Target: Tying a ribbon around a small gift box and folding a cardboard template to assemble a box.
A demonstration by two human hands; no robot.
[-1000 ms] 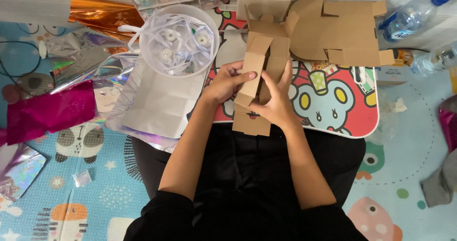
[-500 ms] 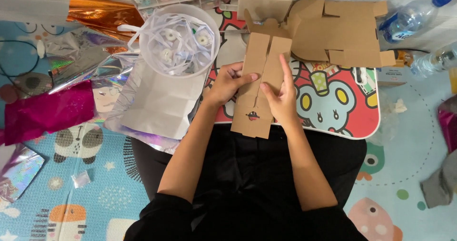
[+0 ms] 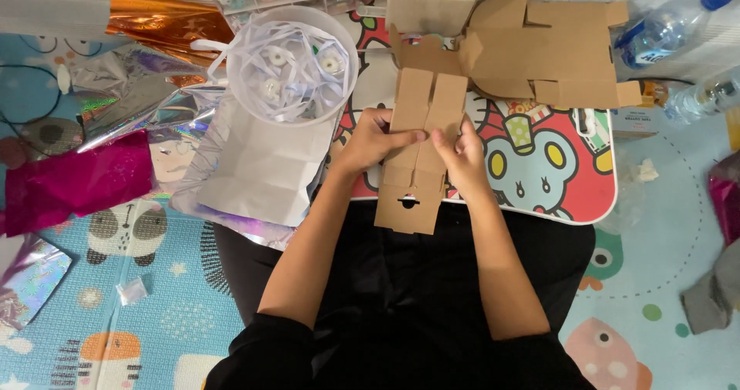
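Fingers of both your hands press flat on the unfolded cardboard box blank (image 3: 417, 152), which lies on the lap table (image 3: 593, 205) with its slotted end hanging off toward 6 o'clock. Your left hand (image 3: 368, 141) pins the left panel, index finger stretched across to the centre crease; your right hand (image 3: 463, 152) holds the right panel, fingers loosely curled. Keep even pressure along the crease so the fold runs straight. More flat blanks (image 3: 555, 51) sit at 1 o'clock, a tub of white ribbon (image 3: 289, 62) at 11.
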